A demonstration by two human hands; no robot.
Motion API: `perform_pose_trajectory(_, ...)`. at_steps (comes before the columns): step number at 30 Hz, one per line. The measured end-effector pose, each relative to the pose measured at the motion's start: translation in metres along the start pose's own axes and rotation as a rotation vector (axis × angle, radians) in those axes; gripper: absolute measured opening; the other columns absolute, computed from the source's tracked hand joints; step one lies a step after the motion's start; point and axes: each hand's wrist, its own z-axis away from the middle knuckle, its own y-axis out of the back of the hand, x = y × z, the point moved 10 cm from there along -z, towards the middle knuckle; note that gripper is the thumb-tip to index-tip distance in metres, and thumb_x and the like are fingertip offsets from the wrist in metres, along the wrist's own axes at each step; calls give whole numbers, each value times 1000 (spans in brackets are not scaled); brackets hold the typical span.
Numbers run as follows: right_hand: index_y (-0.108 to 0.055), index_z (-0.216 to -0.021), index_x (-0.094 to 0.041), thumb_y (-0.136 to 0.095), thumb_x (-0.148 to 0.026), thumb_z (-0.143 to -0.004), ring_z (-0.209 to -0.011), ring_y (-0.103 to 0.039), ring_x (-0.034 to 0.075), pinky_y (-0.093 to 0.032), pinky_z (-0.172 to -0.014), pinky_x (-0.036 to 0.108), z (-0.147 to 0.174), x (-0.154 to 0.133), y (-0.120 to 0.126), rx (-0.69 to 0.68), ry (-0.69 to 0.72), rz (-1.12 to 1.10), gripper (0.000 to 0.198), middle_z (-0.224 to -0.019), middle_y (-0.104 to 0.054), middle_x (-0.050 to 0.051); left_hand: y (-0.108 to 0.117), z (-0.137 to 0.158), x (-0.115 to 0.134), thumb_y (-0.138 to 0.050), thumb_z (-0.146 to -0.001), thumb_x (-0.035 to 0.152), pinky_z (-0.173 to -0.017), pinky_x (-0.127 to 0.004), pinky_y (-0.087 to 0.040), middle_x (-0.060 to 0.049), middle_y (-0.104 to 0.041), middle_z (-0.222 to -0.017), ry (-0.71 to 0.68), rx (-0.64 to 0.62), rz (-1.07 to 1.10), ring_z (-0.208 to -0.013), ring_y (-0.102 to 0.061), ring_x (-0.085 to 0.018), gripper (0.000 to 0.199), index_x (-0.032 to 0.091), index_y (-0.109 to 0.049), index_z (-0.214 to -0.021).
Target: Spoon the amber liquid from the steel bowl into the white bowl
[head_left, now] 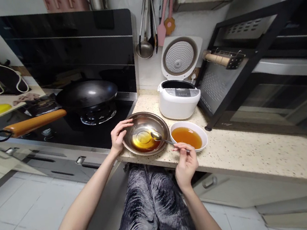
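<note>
A shallow stainless steel bowl (159, 123) rests near the counter's front edge with yellow-amber liquid (142, 139) pooled in its bottom. My left hand (119, 136) grips its left rim, fingers over the edge and thumb at the side. Between the fingers of my right hand (186, 162) is the handle of a metal spoon (156, 135), whose head is tilted over the steel bowl, near the liquid; whether it touches is unclear. Right beside stands a white bowl (204, 138) of orange-brown liquid (187, 137), partly behind my right hand and under the spoon's handle.
Behind the bowls sits a white rice cooker (180, 103) with its lid raised. A black wok (87, 94) with a wooden handle (39, 122) is on the stove at left. At right are a black rack (218, 82) and an oven (278, 100). Utensils (146, 48) hang on the wall.
</note>
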Motion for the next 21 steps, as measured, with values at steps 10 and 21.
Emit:
perform_pose_trajectory(10, -64, -97, -20, -58, -33, -104, -78, -70, 16, -59, -76, 33, -23, -13, 36, 137, 47, -3, 16, -95, -68, 4, 1, 0, 2, -54, -89, 24, -111, -53, -49, -10, -77, -127, 11, 6, -17, -121, -69, -33, 33, 21, -83, -105)
perform_pose_trajectory(21, -65, -96, -21, -55, -28, -105, -87, -71, 20, -59, -81, 38, -20, -23, 52, 90, 287, 223, 15, -90, -71, 5, 1, -1, 3, -54, -89, 23, -110, -51, -50, -9, -77, -127, -7, 3, -12, -121, -69, -32, 33, 22, -83, -105)
